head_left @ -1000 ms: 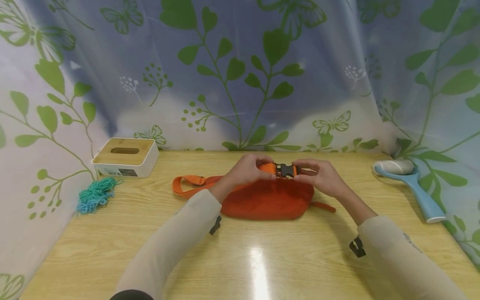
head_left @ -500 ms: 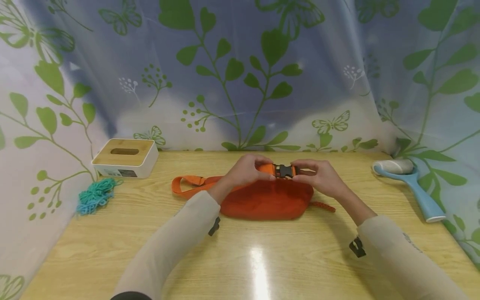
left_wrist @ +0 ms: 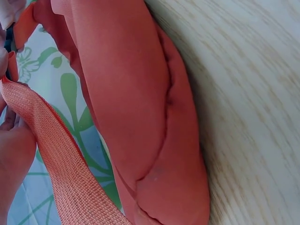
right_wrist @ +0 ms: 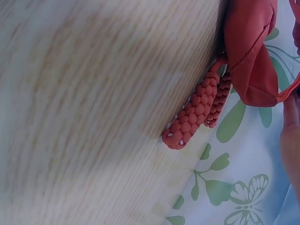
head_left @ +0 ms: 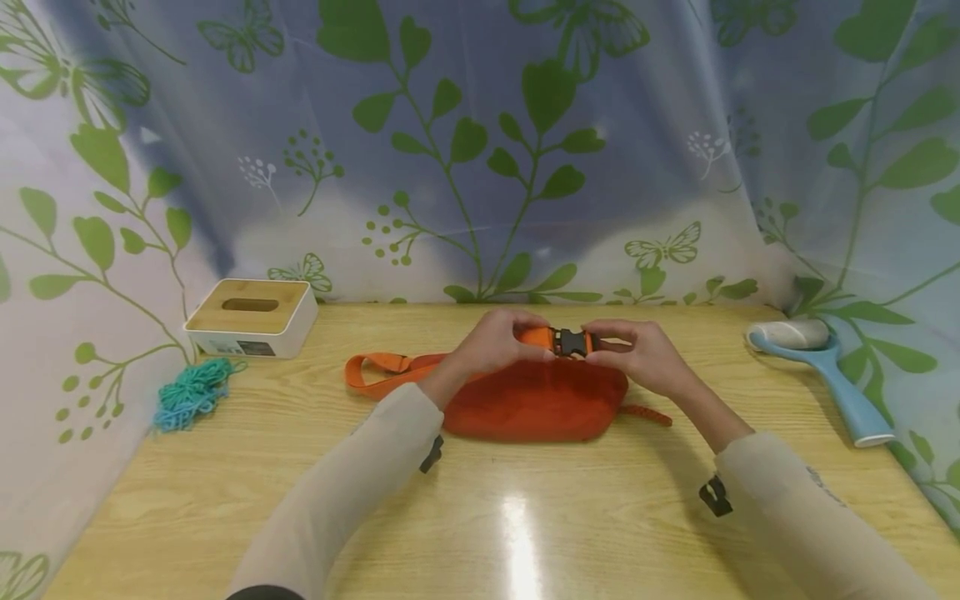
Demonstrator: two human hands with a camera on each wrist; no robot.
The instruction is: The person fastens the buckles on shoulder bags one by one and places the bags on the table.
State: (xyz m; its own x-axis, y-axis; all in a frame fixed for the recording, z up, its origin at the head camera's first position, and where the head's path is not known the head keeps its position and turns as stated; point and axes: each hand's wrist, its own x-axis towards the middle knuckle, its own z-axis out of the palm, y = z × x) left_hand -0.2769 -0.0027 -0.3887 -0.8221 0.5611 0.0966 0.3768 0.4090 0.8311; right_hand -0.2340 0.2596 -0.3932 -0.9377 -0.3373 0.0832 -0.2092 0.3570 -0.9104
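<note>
An orange-red waist bag [head_left: 532, 404] lies on the wooden table, its webbing strap [left_wrist: 65, 154] looping out to the left. Above the bag's top edge is a black side-release buckle [head_left: 573, 342], its two halves lined up end to end. My left hand [head_left: 491, 343] pinches the orange strap at the buckle's left end between thumb and fingers. At the buckle's right end, my right hand [head_left: 643, 354] pinches between thumb and fingertips. A braided zipper pull [right_wrist: 194, 112] hangs off the bag's right end. The wrist views show only edges of the hands.
A white tissue box with a wooden lid [head_left: 251, 317] stands at the back left, teal and blue yarn [head_left: 193, 393] in front of it. A blue-handled lint roller [head_left: 832, 375] lies at the right. A patterned curtain [head_left: 480, 167] borders the table [head_left: 420, 517].
</note>
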